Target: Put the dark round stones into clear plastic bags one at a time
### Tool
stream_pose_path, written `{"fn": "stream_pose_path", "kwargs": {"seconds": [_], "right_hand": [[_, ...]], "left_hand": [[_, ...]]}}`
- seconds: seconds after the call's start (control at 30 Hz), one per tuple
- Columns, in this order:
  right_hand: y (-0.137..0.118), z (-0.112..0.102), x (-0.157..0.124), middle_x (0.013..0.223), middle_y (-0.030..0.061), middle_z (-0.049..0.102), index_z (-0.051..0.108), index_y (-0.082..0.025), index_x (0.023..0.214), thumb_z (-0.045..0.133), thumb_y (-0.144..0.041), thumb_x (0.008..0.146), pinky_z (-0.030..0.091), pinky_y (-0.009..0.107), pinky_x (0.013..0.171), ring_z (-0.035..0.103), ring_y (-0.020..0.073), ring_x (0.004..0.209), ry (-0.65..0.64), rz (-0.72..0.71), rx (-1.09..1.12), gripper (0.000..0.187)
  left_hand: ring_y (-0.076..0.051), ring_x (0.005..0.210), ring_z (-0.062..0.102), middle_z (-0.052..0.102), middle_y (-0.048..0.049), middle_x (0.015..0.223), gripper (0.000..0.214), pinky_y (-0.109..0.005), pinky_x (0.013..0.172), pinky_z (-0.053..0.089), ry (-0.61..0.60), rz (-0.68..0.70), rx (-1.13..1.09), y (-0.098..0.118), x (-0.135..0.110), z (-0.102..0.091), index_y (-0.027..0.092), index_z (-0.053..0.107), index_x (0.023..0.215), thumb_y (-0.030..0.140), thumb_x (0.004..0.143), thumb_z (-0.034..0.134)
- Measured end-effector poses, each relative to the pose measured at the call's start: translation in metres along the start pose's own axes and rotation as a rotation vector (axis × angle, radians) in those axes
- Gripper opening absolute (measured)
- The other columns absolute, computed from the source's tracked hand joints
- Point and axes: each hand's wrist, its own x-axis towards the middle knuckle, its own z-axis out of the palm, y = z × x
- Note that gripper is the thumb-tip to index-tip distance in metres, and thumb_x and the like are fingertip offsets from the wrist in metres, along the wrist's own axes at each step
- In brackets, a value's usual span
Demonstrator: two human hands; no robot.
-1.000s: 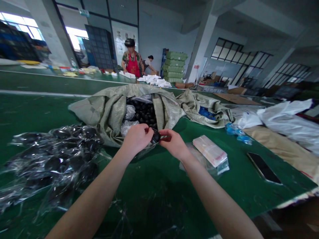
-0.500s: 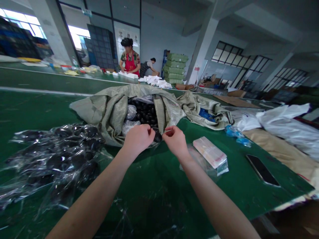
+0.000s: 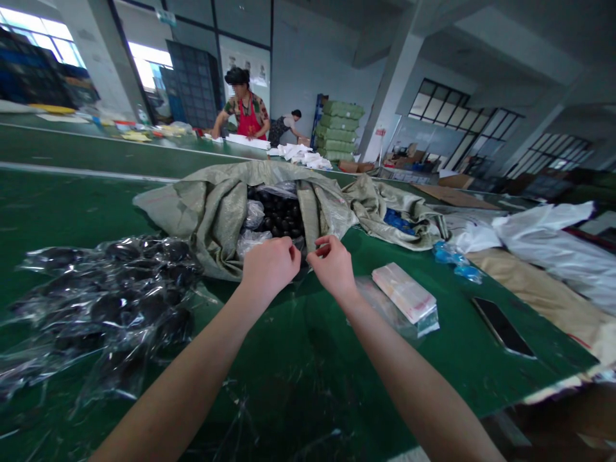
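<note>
Item: glossy black balls [image 3: 276, 218], packed together in clear plastic within the open mouth of a grey-green woven sack [image 3: 212, 218] on the green worktop [image 3: 481, 366]. My left hand [image 3: 269, 268]: grip curled narrow at the sack's edge, contents hidden, so I cannot tell if it holds anything. My right hand [image 3: 333, 269]: grip loosely part-open, nothing showing in it, just beside the left.

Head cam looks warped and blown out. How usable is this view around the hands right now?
Head view: the windows are blown out; the wide lens bends the green table and stretches the forearms; the left hand and right hand look fairly sharp; the plastic wrap glints; the dark round items in the woven sack merge into shadow.
</note>
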Motion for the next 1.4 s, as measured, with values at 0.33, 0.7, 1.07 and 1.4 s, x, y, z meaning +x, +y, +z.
{"fn": "stream_pose_path", "kwargs": {"seconds": [0.33, 0.7, 1.07, 1.4], "right_hand": [[-0.002, 0.007, -0.003, 0.07, -0.0014, 0.065, 0.057, -0.02, 0.089, 0.059, -0.02, 0.069, 0.045, 0.029, 0.066, 0.061, 0.0167, 0.065, 0.031, -0.048, 0.009, 0.02], [-0.002, 0.013, -0.028, 0.071, -0.0016, 0.065, 0.055, -0.02, 0.093, 0.056, -0.019, 0.07, 0.044, 0.03, 0.067, 0.062, 0.0178, 0.068, 0.065, -0.03, 0.005, 0.023], [-0.003, 0.015, -0.014, 0.073, -0.0008, 0.066, 0.054, -0.021, 0.092, 0.058, -0.023, 0.069, 0.046, 0.03, 0.068, 0.062, 0.018, 0.068, 0.114, 0.028, 0.093, 0.023], [0.008, 0.019, -0.012, 0.072, -0.0013, 0.065, 0.054, -0.021, 0.09, 0.06, -0.023, 0.068, 0.046, 0.031, 0.07, 0.063, 0.0182, 0.069, 0.11, 0.076, 0.106, 0.023]], "left_hand": [[-0.028, 0.078, 0.068, 0.07, -0.0118, 0.086, 0.037, -0.036, 0.066, 0.051, -0.03, -0.02, 0.001, 0.006, -0.005, -0.009, 0.018, 0.067, 0.09, 0.034, 0.092, 0.034], [-0.031, 0.079, 0.068, 0.069, -0.0148, 0.089, 0.039, -0.04, 0.066, 0.052, -0.04, -0.025, 0.055, 0.005, -0.01, -0.012, 0.015, 0.066, 0.095, 0.032, 0.094, 0.031], [-0.028, 0.083, 0.067, 0.068, -0.013, 0.098, 0.041, -0.037, 0.07, 0.049, -0.001, -0.056, 0.02, 0.007, -0.008, -0.013, 0.017, 0.065, 0.1, 0.038, 0.097, 0.03], [-0.031, 0.085, 0.067, 0.069, -0.014, 0.094, 0.039, -0.04, 0.072, 0.05, -0.087, -0.026, 0.014, 0.003, -0.006, -0.004, 0.017, 0.067, 0.099, 0.037, 0.095, 0.034]]}}
